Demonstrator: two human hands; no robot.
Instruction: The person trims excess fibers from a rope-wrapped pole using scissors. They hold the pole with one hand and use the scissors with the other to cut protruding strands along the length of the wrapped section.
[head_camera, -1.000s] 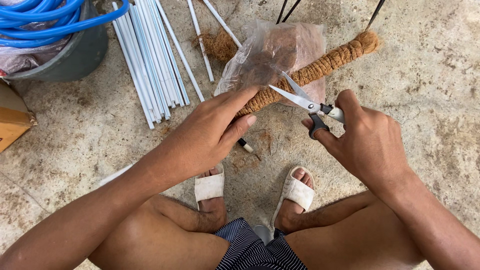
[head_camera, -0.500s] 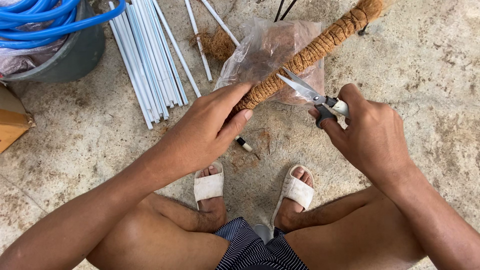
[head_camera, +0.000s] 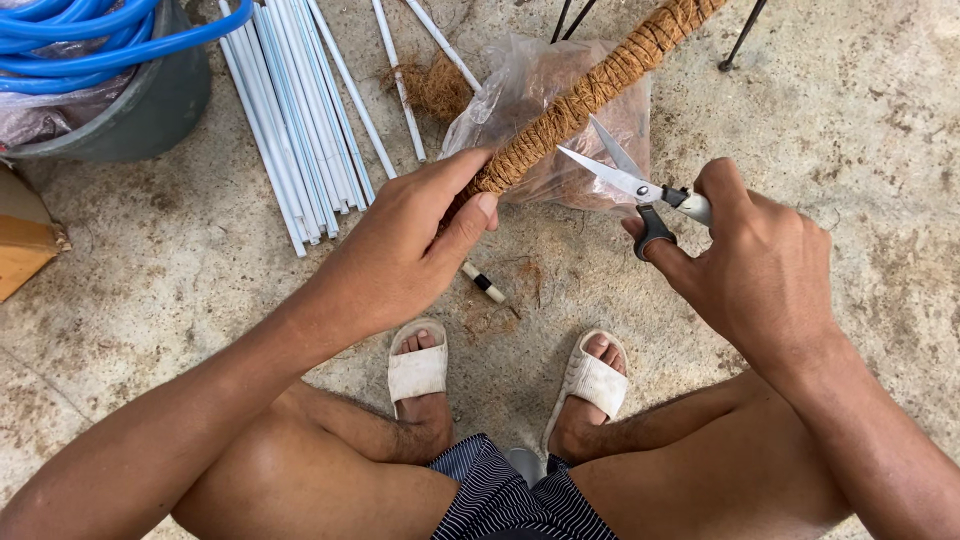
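Seated low over a concrete floor (head_camera: 880, 120), I gripped the near end of a coir-wrapped pole (head_camera: 590, 95) w/ my left hand (head_camera: 400, 255), thumb and fingers closed round it so the wrap couldn't slip. The pole ran from centre frame up to the top right, lying across a clear plastic bag (head_camera: 540, 90) of brown fibre, which kept loose strands close by. My right hand (head_camera: 760, 270) held a pair of scissors (head_camera: 625, 180) by the handles, thumb thru the dark loop, blades parted and pointing at the pole just right of my left thumb, not touching it as far as I could tell. A bundle of white tubes (head_camera: 300, 130) lay at upper left beside a grey tub (head_camera: 130, 115) holding blue hose (head_camera: 90, 40). A small black-and-white stub (head_camera: 484, 283) sat on the floor btwn my hands, above my sandals (head_camera: 420, 370).
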